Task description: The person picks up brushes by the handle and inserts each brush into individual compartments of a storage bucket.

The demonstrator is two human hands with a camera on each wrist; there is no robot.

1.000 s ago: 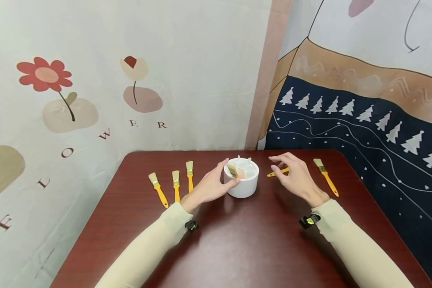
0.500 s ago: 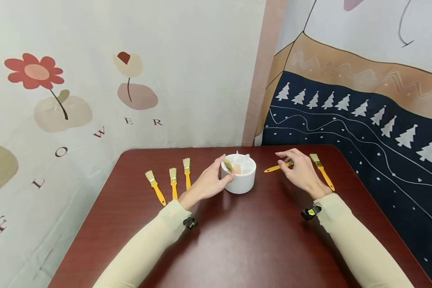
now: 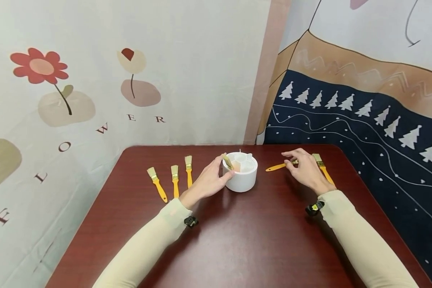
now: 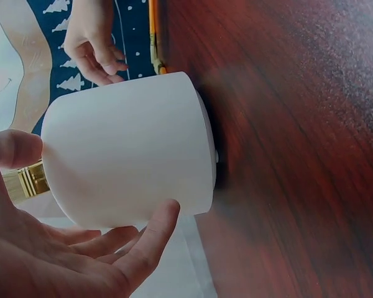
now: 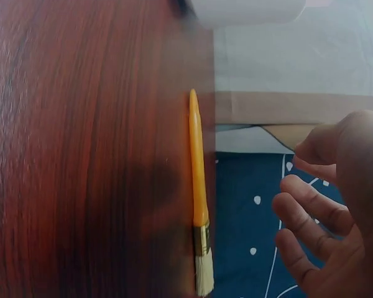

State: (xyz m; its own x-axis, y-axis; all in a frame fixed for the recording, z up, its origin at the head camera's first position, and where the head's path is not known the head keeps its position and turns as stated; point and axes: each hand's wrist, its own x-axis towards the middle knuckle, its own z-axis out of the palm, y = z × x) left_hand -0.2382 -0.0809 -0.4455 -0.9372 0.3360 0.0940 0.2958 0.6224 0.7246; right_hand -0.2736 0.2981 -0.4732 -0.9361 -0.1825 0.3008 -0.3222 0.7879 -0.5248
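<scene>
Dark red, the bench [image 3: 216, 248] bears five loose brushes [image 3: 175, 182]; a sixth brush [image 3: 228, 163] leans bristles-up inside the white container [image 3: 241, 183], apparently an early stage. The left hand [image 3: 209, 179] grips the container; the right hand [image 3: 304, 170], loosely bent and empty, hovers over the right-side brush [image 3: 275, 167].

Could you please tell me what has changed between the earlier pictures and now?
The right hand has moved to the right, away from the white container, toward the bristle end of the nearest brush; it holds nothing. The left hand still holds the container, and the three brushes on the left stay put.
</scene>
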